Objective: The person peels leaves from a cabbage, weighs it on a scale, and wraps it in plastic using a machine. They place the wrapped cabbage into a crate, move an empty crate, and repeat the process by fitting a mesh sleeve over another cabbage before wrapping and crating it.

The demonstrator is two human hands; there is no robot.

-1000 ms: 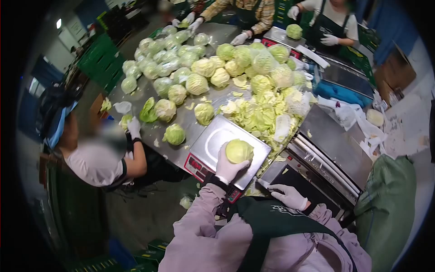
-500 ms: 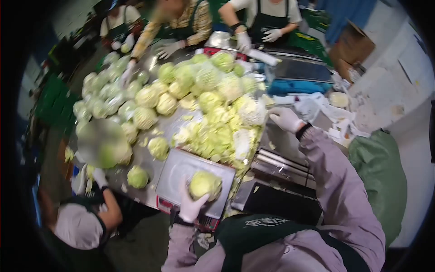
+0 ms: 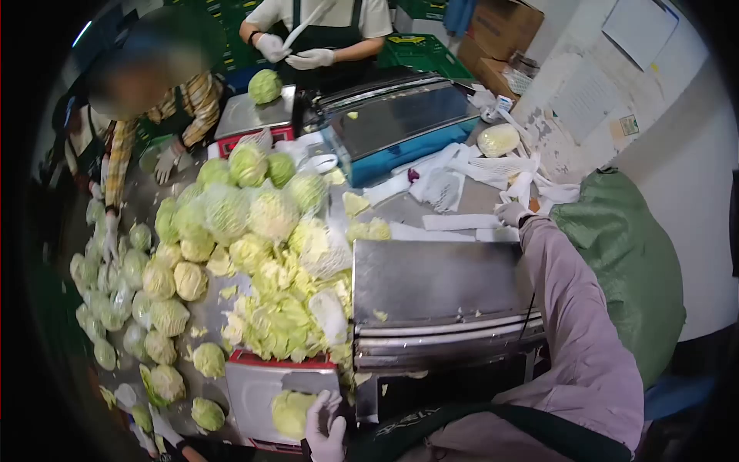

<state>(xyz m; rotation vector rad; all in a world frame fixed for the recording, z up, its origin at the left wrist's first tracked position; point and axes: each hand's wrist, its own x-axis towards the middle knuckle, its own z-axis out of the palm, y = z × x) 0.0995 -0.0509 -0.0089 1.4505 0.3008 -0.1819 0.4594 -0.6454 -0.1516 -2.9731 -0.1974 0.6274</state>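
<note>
A trimmed pale-green cabbage (image 3: 290, 414) rests on the metal pan of a red weighing scale (image 3: 254, 385) at the lower middle. My left hand (image 3: 326, 428), in a white glove, is at the cabbage's right edge. Its fingers are loosely bent and apart, not wrapped round it. Over to the right, my gloved right hand (image 3: 511, 214) reaches the white foam net sleeves (image 3: 460, 222) behind the metal wrapping machine (image 3: 439, 281). Its fingers are bent onto the end of one sleeve; the fingertips are small and partly hidden.
Whole cabbages (image 3: 273, 215) and loose leaves (image 3: 281, 316) are heaped left of the machine. Bagged cabbages (image 3: 108, 296) lie farther left. A second machine (image 3: 400, 127) and another scale with a cabbage (image 3: 265, 87) stand at the back. Co-workers stand behind the table. A green sack (image 3: 627, 262) is at my right.
My view has swung right. My right hand has moved farther out to the net sleeves. My left hand has loosened from round the cabbage, which stays on the scale.
</note>
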